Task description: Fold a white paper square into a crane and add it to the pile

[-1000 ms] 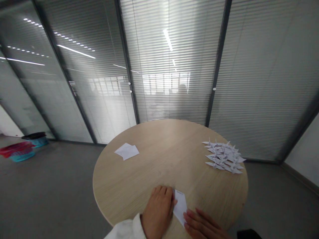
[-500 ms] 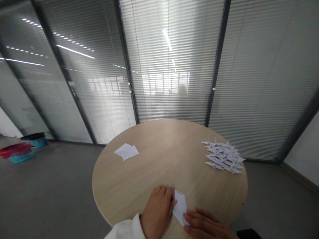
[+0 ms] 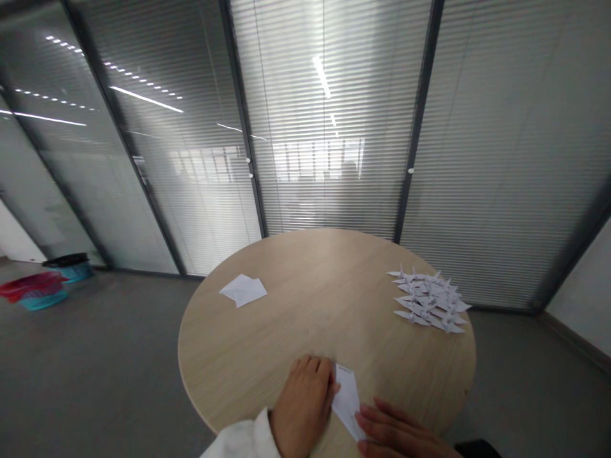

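Observation:
A folded piece of white paper point(image 3: 345, 395) lies at the near side of the round table, with small dark marks near its top. My left hand point(image 3: 303, 402), in a white sleeve, rests on the tabletop with bent fingers, its thumb and fingertips gripping the paper's left edge. Stretched out nearly flat, the fingers of my right hand point(image 3: 394, 429) touch the lower right edge of the same paper. Part of the right palm runs out of the picture's bottom.
White paper sheets point(image 3: 243, 291) lie at the left of the wooden table point(image 3: 315, 273). Folded paper cranes point(image 3: 429, 300) sit close together at its right. On the floor at far left are a red-lined blue basket point(image 3: 35, 289) and a black-lined bin point(image 3: 69, 267). Glass partitions with blinds stand behind.
My right hand has slid slightly right along the paper's lower edge, and more of that lower end shows. My left hand stays in place.

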The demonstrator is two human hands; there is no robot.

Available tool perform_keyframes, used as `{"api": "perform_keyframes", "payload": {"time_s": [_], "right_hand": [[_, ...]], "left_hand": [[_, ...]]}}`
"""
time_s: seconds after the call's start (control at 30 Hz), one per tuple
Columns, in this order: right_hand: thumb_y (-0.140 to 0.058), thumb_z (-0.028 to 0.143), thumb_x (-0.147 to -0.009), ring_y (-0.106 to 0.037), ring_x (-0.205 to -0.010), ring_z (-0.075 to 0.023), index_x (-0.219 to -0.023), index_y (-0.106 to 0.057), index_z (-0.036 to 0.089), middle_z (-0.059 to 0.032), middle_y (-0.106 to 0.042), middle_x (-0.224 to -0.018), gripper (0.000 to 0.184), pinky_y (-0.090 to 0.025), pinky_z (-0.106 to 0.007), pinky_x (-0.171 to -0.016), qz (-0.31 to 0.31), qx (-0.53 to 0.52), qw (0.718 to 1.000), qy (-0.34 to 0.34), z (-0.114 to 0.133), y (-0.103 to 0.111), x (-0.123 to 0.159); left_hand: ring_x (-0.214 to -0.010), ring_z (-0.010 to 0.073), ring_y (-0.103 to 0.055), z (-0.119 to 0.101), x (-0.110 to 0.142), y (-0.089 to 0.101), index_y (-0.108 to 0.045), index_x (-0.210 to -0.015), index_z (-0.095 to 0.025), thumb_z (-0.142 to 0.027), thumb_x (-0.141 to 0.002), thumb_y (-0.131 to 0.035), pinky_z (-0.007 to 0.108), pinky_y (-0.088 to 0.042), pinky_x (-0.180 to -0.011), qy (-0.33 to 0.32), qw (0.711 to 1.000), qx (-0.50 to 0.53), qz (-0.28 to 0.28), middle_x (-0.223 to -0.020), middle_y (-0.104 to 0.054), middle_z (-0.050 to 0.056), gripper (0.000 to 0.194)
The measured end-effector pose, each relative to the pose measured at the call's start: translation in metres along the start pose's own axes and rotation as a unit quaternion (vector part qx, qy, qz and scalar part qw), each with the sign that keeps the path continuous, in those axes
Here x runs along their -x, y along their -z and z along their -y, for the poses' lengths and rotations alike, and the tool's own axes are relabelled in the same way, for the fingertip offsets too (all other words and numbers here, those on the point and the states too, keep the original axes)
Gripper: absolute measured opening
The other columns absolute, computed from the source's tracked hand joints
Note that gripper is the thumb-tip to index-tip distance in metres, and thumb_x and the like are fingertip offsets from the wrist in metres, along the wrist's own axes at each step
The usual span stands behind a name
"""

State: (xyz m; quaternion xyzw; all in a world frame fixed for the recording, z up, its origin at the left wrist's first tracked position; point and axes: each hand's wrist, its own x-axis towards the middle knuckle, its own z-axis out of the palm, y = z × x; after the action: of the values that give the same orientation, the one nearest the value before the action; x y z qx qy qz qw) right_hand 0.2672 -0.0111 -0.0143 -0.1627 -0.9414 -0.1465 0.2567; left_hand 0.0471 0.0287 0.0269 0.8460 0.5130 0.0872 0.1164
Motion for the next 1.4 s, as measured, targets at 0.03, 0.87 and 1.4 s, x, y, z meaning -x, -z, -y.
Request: {"api": "perform_keyframes", "payload": {"time_s": [0.03,0.87,1.4], "right_hand": [[-0.046,0.024,-0.093,-0.045,-0.122,-0.0142,-0.115,-0.057,0.014,-0.0043,-0.064,-0.117,0.026,-0.025,-0.027,-0.108,-0.004,-0.006,1.0,0.002,0.0,0.0,0.001],[-0.049,0.029,-0.092,-0.042,-0.125,-0.0128,-0.122,-0.054,0.02,-0.0006,-0.061,-0.122,0.031,-0.025,-0.027,-0.108,0.0,0.002,1.0,-0.007,0.0,-0.001,0.005],[-0.045,0.029,-0.093,-0.042,-0.124,-0.0143,-0.12,-0.056,0.022,-0.0013,-0.06,-0.123,0.03,-0.031,-0.027,-0.106,0.0,0.001,1.0,-0.008,0.001,0.001,0.005]], "left_hand": [[-0.094,0.022,-0.05,0.0,0.0,0.0,-0.056,-0.09,-0.016,-0.022,-0.089,-0.043,0.038,-0.037,-0.088,0.0,1.0,-0.001,-0.001,-0.1,-0.059,0.007,0.014],[-0.094,0.0222,-0.05,-0.004,0.001,0.004,-0.056,-0.092,-0.016,-0.02,-0.09,-0.041,0.037,-0.036,-0.088,0.006,1.0,-0.006,0.006,-0.099,-0.059,0.007,0.016],[-0.093,0.0213,-0.05,-0.004,0.001,0.003,-0.055,-0.089,-0.017,-0.021,-0.09,-0.042,0.036,-0.036,-0.087,0.011,1.0,-0.008,0.015,-0.099,-0.058,0.007,0.014]]}}
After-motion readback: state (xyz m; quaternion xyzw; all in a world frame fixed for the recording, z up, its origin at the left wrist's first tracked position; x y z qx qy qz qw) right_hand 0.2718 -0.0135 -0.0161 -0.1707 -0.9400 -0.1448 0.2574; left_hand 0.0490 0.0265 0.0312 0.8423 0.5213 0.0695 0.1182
